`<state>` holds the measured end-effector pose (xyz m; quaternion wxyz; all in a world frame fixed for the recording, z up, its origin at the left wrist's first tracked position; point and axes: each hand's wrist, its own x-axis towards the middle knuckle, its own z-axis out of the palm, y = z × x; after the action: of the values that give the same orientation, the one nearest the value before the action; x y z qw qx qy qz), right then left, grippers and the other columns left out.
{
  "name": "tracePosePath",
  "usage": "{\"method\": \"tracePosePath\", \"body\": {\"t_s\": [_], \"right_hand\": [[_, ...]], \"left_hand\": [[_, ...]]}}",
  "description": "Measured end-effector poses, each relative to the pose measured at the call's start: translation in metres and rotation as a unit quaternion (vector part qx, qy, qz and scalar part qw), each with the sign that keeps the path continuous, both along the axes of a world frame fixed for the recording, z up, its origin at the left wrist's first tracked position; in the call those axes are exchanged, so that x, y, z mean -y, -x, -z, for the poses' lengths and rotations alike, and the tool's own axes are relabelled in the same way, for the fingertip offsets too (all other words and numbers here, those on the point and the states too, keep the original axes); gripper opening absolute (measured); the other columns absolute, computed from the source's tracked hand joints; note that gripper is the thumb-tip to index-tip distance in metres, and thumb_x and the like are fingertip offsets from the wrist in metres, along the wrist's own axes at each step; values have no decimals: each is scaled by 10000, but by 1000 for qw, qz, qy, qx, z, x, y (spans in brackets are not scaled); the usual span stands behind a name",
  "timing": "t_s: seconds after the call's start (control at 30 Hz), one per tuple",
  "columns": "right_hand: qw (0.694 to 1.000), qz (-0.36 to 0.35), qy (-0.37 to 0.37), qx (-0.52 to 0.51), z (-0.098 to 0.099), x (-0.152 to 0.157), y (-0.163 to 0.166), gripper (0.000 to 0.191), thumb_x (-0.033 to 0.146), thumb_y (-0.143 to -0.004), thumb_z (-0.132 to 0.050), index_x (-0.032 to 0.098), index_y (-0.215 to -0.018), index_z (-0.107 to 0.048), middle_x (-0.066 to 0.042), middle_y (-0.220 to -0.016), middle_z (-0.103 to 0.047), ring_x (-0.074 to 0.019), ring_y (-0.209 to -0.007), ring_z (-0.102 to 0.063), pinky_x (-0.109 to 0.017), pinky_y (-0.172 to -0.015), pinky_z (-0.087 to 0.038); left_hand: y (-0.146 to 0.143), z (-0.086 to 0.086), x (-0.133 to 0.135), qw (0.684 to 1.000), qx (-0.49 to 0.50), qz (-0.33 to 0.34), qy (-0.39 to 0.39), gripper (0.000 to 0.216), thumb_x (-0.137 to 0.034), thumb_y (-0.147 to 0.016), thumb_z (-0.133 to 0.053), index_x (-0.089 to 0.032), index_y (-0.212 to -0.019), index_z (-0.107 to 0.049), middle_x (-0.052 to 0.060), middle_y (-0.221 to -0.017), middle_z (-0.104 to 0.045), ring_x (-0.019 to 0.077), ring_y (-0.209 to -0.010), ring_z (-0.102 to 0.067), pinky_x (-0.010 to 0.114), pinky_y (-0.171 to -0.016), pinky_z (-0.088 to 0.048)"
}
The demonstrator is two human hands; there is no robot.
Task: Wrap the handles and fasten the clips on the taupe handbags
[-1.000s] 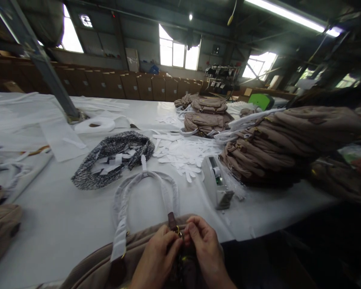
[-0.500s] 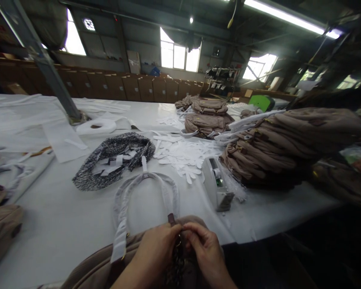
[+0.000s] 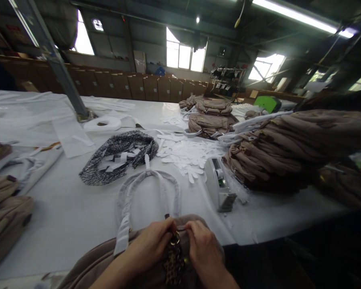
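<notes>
Now the gold ring [image 3: 175, 240] sits pinched between both hands at the top edge of the bag [image 3: 90, 265], which lies at the near side of the table [image 3: 63, 224]. The left hand [image 3: 149, 249] grips the ring with curled fingers, and the right hand [image 3: 203, 251] nips it between thumb and forefinger. Since a second ago the hands have dropped a little and closed together. A leopard charm [image 3: 173, 263] now hangs plainly below the ring, so the fiddling at the clasp looks well along. Beyond lie the wrapped handles [image 3: 124, 202], a tape dispenser [image 3: 219, 188], paper cutouts [image 3: 186, 154] and stacked bags [image 3: 289, 144].
</notes>
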<state>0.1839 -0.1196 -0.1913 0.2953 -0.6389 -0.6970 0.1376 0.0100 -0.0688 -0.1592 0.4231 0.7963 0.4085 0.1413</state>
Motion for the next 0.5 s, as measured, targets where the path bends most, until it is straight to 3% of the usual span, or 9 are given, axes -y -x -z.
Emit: {"method": "tracePosePath", "body": {"t_s": [0.37, 0.5], "right_hand": [[995, -11, -19, 93, 19, 25, -4, 237, 44, -827, -388, 211, -759, -543, -29, -724, -591, -170, -639, -592, -269, -568, -357], [998, 5, -8, 57, 19, 23, 4, 240, 32, -816, -392, 200, -756, -553, -35, -733, -605, -171, -663, -600, -266, -594, -367]], "left_hand": [[8, 8, -5, 997, 42, -7, 57, 181, -145, -848, -365, -209, -832, -533, -31, -757, -598, 148, -755, -562, 221, -705, -388], [7, 9, -7, 997, 43, -8, 62, 166, -172, -848, -365, -203, -817, -525, -25, -748, -591, 155, -752, -554, 227, -706, -396]]}}
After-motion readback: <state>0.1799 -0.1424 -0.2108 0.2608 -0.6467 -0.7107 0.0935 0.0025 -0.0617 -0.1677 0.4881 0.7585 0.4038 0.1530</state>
